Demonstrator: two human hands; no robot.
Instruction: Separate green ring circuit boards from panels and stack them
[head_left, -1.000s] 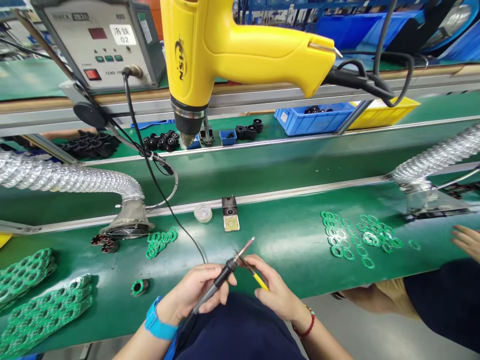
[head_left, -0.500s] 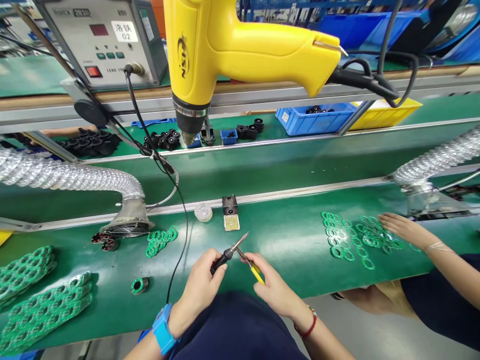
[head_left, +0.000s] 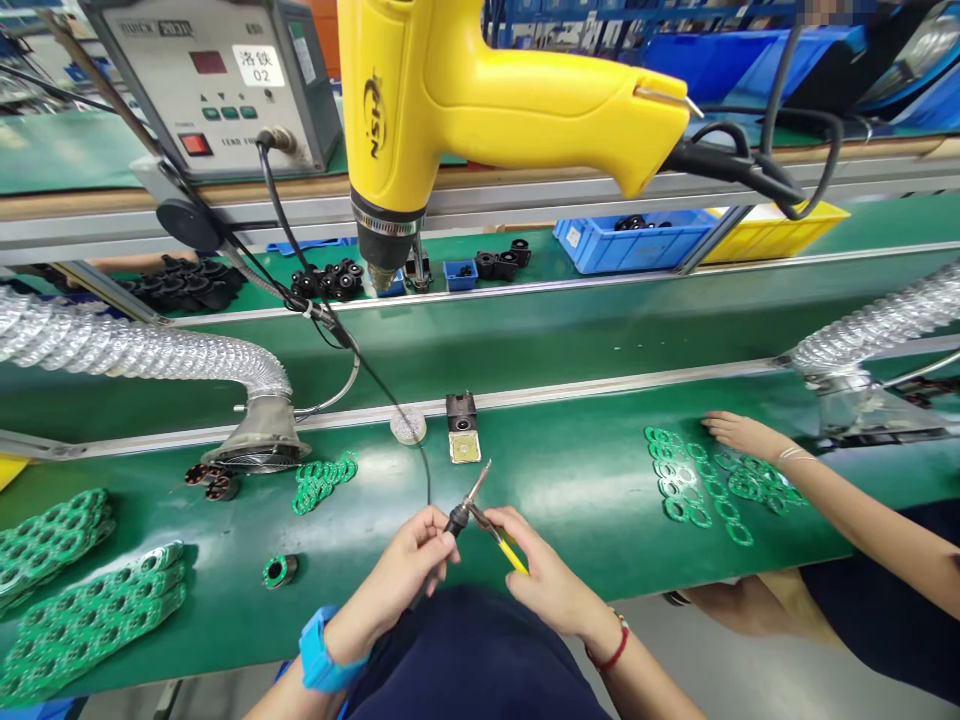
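Note:
My left hand (head_left: 409, 565) is closed round the black handle of a soldering iron (head_left: 471, 495), whose metal tip points up and away to the right. In my right hand (head_left: 547, 575) is a pair of yellow-handled pliers (head_left: 511, 553); their jaws meet the iron at the collar by its handle. Just beyond the iron's tip lies a soldering iron stand (head_left: 461, 412) with a yellowish sponge (head_left: 465, 447) in its tray. To its left sits a round clear container (head_left: 407, 426). The iron's cable runs behind my left hand.
Green ring boards (head_left: 324, 482) and a wound coil (head_left: 280, 570) lie left, near stacked board panels (head_left: 97, 620). A fume hood (head_left: 266, 430) stands behind them. Overhead hangs a yellow heat gun (head_left: 525, 95). At right, a co-worker's hand (head_left: 742, 433) is over more ring boards (head_left: 679, 480).
My left hand has shifted its grip lower on the iron, which now stands steeper. The pliers have come to the iron's collar. The cable has swung right, and the co-worker's hand moved left.

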